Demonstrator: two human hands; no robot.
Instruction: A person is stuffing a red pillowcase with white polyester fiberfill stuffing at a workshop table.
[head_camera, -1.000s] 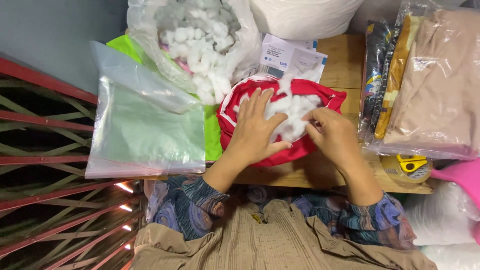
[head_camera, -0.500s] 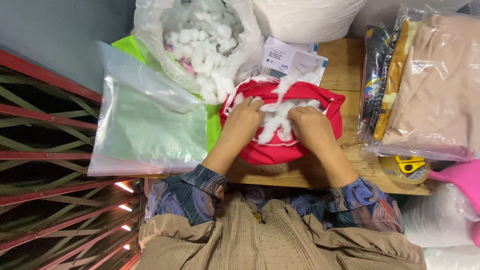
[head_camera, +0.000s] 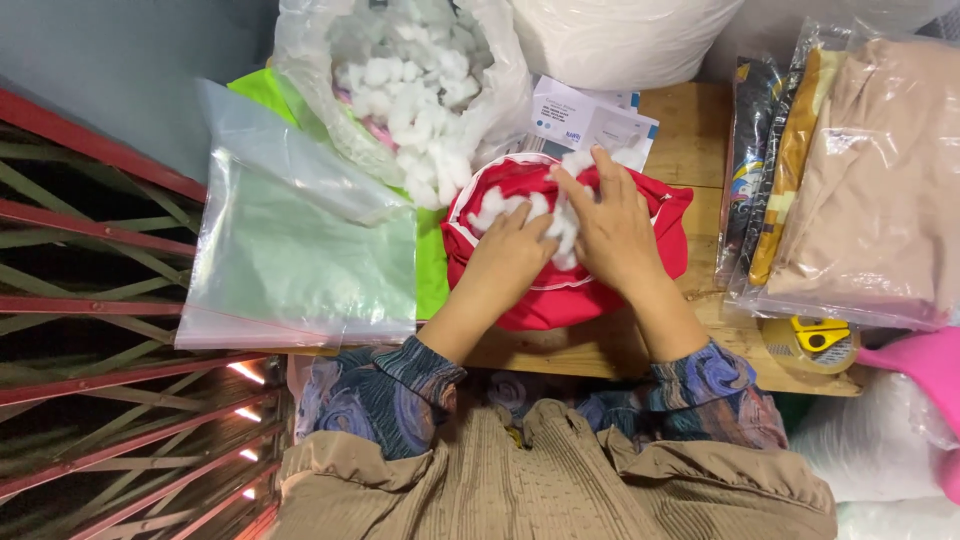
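1. Hands meet over a round red fabric cushion cover (head_camera: 560, 290) edged with white piping, which lies on a wooden tabletop (head_camera: 690, 130) directly in front of the person.

2. Left hand (head_camera: 510, 255) rests on the near-left part of the cover, fingers curled and pressing down into white fluffy fibre stuffing (head_camera: 520, 208) that shows through the opening; this looks like a way of pinning the cover and keeping the stuffing from springing out.

3. Right hand (head_camera: 610, 225) lies flat, fingers extended and slightly spread, pointing away from the body, palm down on the stuffing; it grips nothing that can be seen, and appears to be pushing the fibre under the far edge of the cover.

4. Beyond the fingertips of the left hand sits a large clear plastic bag (head_camera: 500, 90), open at the top and full of the same white stuffing, close enough to reach without leaning.

5. Beyond the right fingertips lie white printed paper cards (head_camera: 590, 115), and farther back a large white sack (head_camera: 620, 35).

6. Left of the left hand, flat clear plastic bags (head_camera: 300, 250) lie over bright green sheet material (head_camera: 430, 265).

7. Right of the right hand, folded fabrics in clear wrappers (head_camera: 860, 170) are stacked, with a roll of tape under yellow-handled scissors (head_camera: 815, 335) near the table's front edge.
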